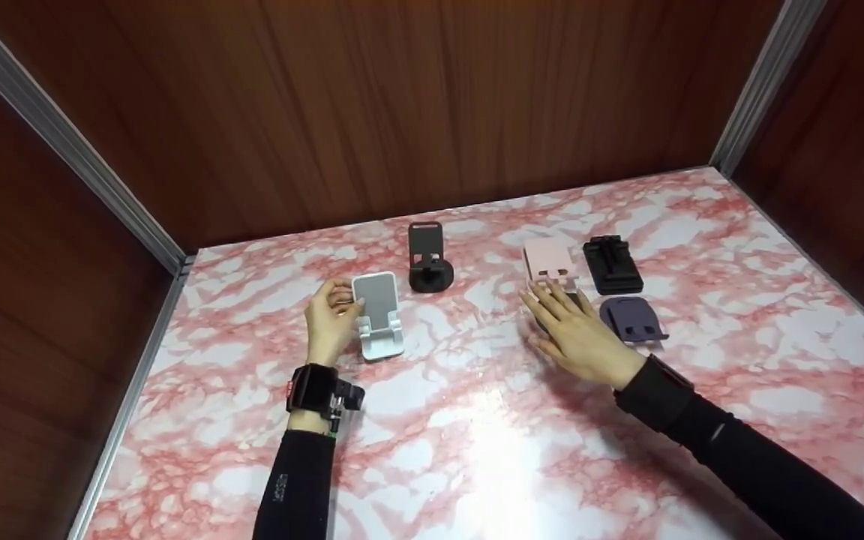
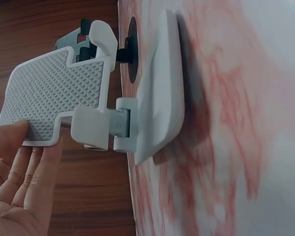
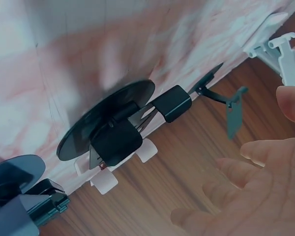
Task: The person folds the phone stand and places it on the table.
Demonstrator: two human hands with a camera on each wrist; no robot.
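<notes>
My left hand [image 1: 329, 319] pinches one side edge of the upper plate of a white phone stand [image 1: 378, 298]. In the left wrist view the thumb lies on its grey textured pad, with fingers behind, and the stand's white base [image 2: 162, 93] is on the table. Fingers extended, my right hand [image 1: 578, 337] is over a black round-based phone stand [image 3: 113, 140], which it mostly hides in the head view. The right wrist view shows a gap between these fingers and that stand; they hold nothing.
Another black round-based phone stand [image 1: 427, 247] stands upright near the back wall. Around the right hand are a pink phone stand [image 1: 548, 256], a folded black stand [image 1: 613, 264] and a dark purple stand [image 1: 631, 317]. Wooden panels [image 1: 432, 105] enclose the marbled table [image 1: 432, 450].
</notes>
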